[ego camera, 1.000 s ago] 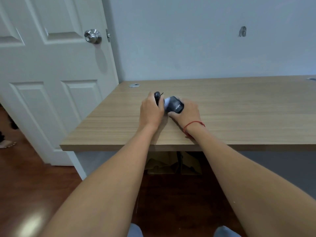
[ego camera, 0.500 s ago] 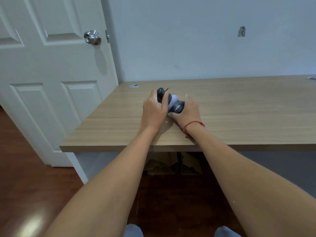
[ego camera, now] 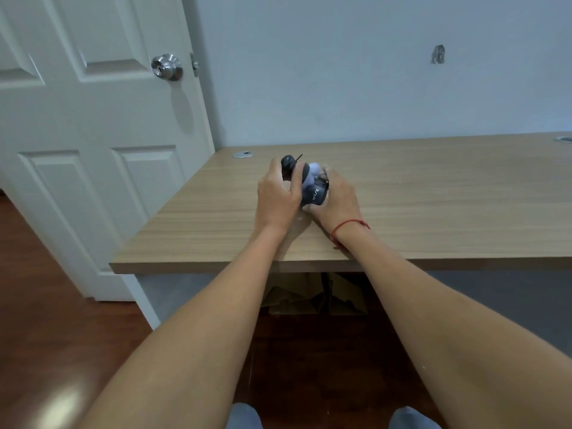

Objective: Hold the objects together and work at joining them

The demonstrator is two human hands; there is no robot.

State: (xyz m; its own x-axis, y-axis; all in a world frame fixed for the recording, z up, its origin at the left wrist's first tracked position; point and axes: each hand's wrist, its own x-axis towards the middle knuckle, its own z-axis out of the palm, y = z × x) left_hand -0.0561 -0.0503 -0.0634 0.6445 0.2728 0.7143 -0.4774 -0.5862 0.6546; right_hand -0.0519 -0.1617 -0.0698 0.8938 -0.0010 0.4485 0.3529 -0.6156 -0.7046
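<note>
Both hands meet over the middle of a wooden desk (ego camera: 433, 193). My left hand (ego camera: 277, 198) grips a small black rounded part (ego camera: 288, 164) with a thin black stem sticking out at its top. My right hand (ego camera: 335, 199), with a red string at the wrist, holds a dark round device (ego camera: 317, 193) with white lettering on its side. A pale bluish-white piece (ego camera: 314, 170) shows between the two dark parts. The fingers hide how the parts join.
A white panelled door (ego camera: 93, 125) with a silver knob (ego camera: 166, 66) stands at the left, close to the desk corner. Round cable grommets (ego camera: 242, 154) sit at the desk's back edge. Cardboard (ego camera: 309, 292) lies under the desk on a dark wood floor.
Both hands have lifted the dark device a little off the desk and tilted it. The pale piece between the two parts now shows more. The door and desk stay put.
</note>
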